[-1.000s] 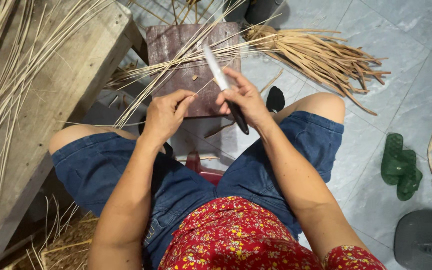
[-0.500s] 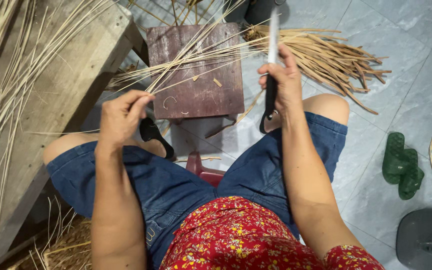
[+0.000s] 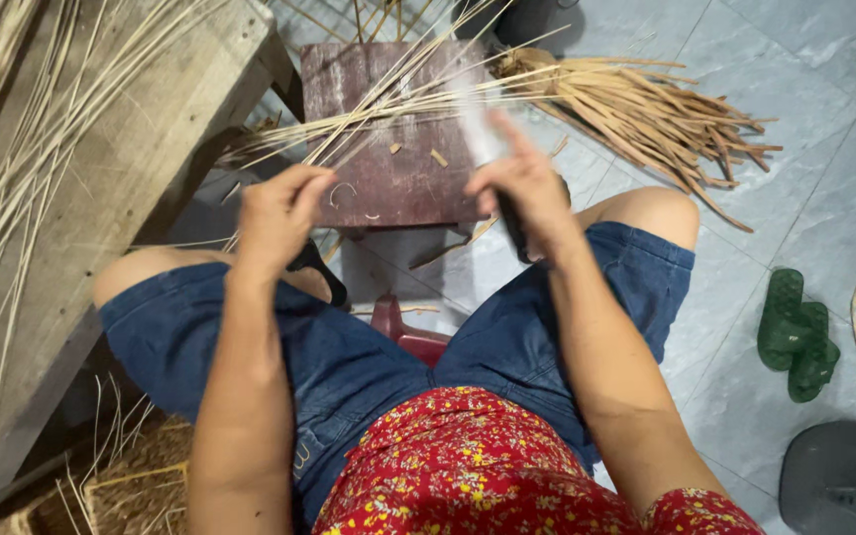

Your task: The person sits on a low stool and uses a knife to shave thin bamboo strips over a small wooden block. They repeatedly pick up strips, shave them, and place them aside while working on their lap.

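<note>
Head view: your right hand (image 3: 527, 193) closed round dark knife handle, knife (image 3: 482, 134) blade blurred, over dark wooden stool (image 3: 388, 178). Your left hand (image 3: 279, 213) pinched shut on thin strip, too fine to trace. Cane strips (image 3: 378, 104) lie across stool

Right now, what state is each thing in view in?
Right hand: closed around a knife handle.
Knife: blade up and forward, blurred by motion.
Left hand: fingers pinched together; whether a strip is in the grip cannot be told.
Strips: thin, lying loose across the stool.
Stool: upright, with chips on top.
Thick strips: piled on the floor.
Sandals: stacked, off the feet.
</note>
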